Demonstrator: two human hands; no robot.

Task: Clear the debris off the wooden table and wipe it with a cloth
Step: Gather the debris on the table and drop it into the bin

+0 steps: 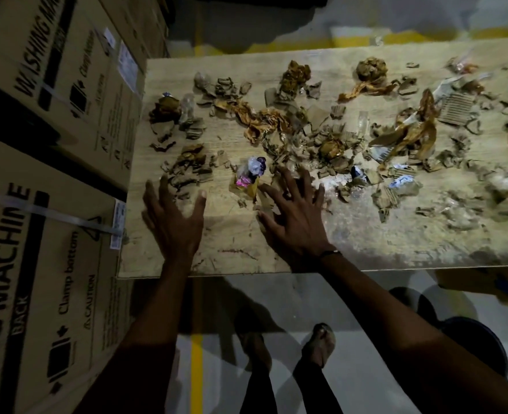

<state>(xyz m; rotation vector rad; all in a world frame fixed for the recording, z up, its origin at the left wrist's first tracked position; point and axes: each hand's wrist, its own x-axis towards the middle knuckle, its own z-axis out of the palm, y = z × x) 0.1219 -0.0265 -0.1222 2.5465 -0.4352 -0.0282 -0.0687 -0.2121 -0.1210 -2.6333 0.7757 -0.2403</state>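
Your fingers (288,182) are spread wide on both hands and grip nothing. Your right hand (294,222) lies over the near part of the wooden table (366,234), its fingertips reaching the front edge of the debris (306,127): torn cardboard bits sit under and just beyond them. Just left of your right index finger lies a crumpled wrapper (251,173) with pink and purple on it, close beside the fingertip; whether they touch cannot be told. Your left hand (173,222) is near the table's left corner, fingers straight and splayed, the tips pointing at a small cluster of cardboard scraps (191,167) just ahead of them.

Further out, shredded cardboard, twisted brown tape and crumpled paper are strewn across most of the tabletop, thickest in the middle and right.

On your left stand cardboard boxes (52,264) against the table's edge. The near one reads "MACHINE", "BACK", "Clamp bottom" and "CAUTION"; the far one shows "SHING MA" and "Clamp bottom". The small white labels are too blurred to read.
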